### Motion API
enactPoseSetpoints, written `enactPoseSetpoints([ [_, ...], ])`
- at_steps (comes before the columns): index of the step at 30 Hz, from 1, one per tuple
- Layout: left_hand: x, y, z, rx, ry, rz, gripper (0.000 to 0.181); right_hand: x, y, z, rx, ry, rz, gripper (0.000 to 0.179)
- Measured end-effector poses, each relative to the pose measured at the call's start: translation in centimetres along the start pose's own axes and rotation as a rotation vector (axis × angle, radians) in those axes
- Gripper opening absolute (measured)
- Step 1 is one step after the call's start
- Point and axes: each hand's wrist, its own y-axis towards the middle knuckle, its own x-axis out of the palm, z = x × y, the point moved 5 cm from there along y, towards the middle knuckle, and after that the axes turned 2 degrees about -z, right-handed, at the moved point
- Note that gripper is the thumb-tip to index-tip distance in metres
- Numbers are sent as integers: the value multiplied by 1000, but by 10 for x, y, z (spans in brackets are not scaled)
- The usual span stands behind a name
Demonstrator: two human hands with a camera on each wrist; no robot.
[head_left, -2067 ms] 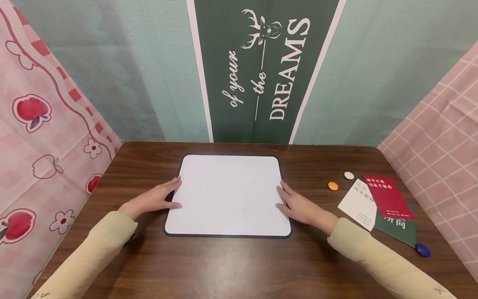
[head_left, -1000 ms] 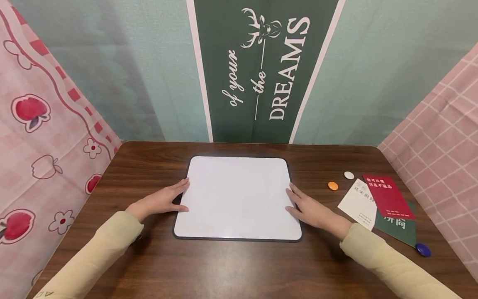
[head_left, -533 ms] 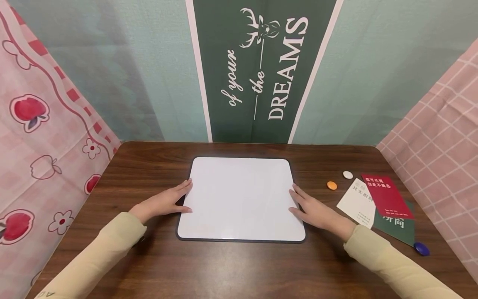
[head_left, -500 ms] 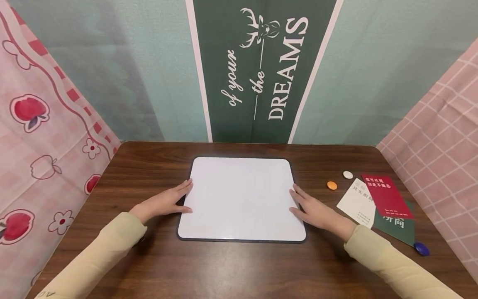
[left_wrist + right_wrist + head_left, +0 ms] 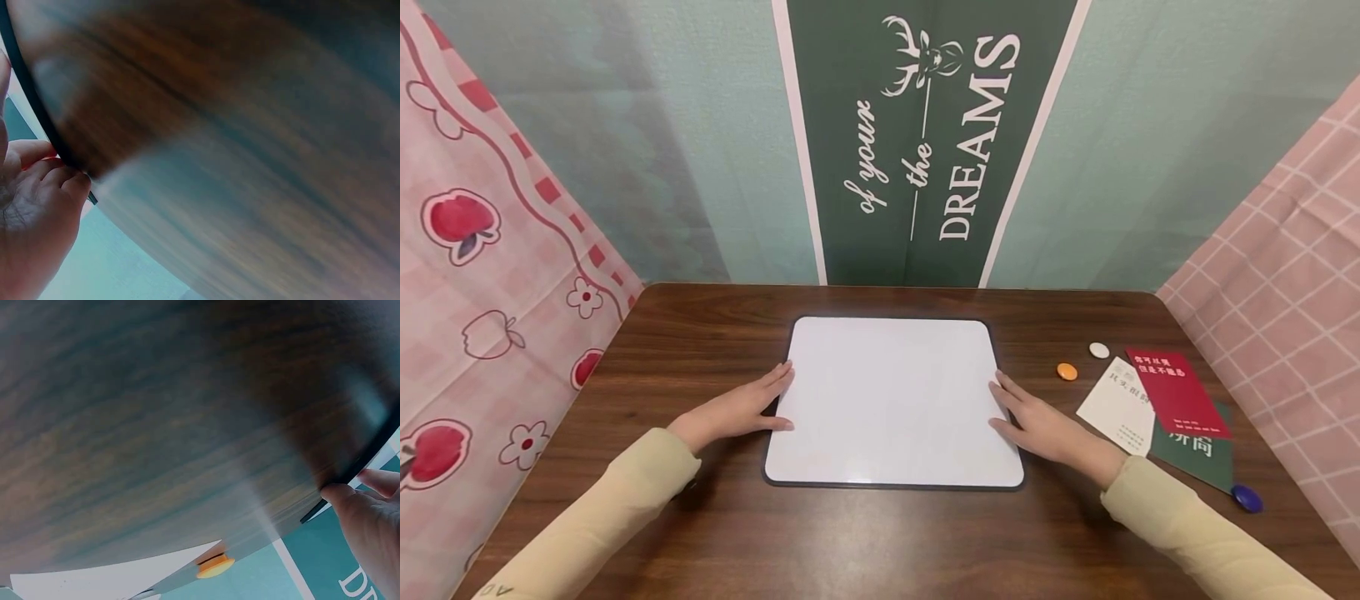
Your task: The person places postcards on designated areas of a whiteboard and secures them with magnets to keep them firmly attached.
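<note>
A blank whiteboard (image 5: pixel 891 400) with a thin dark frame lies flat on the wooden table, near its middle. My left hand (image 5: pixel 737 412) holds its left edge, the thumb and fingertips just over the white surface. In the left wrist view, the bent fingers (image 5: pixel 65 172) of that hand meet the black rim. At the opposite edge my right hand (image 5: pixel 1047 427) grips the board in the same way, fingertips on the white face. The right wrist view shows its fingers (image 5: pixel 340 494) bent at the dark rim.
To the right lie a white card (image 5: pixel 1116 408), a red card (image 5: pixel 1180 393) and a green card (image 5: pixel 1202 458), overlapping. Small round button-like pieces, orange (image 5: pixel 1067 372), white (image 5: pixel 1099 351) and blue (image 5: pixel 1247 498), sit around them. Fabric hangs behind and beside the table.
Both hands have slid the whiteboard to the right and slightly nearer to me, their hold on its side edges unchanged. The cards and round pieces stay in place.
</note>
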Motion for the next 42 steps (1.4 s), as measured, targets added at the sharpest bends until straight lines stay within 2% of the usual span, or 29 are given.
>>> enactPoseSetpoints([
  [16, 3, -1, 12, 6, -19, 0, 86, -1, -9, 4, -11, -16, 19, 64],
  [29, 9, -1, 14, 8, -4, -5, 87, 1, -18, 6, -7, -19, 20, 66],
  [42, 10, -3, 22, 21, -1, -5, 85, 0, -26, 5, 7, -24, 25, 66],
])
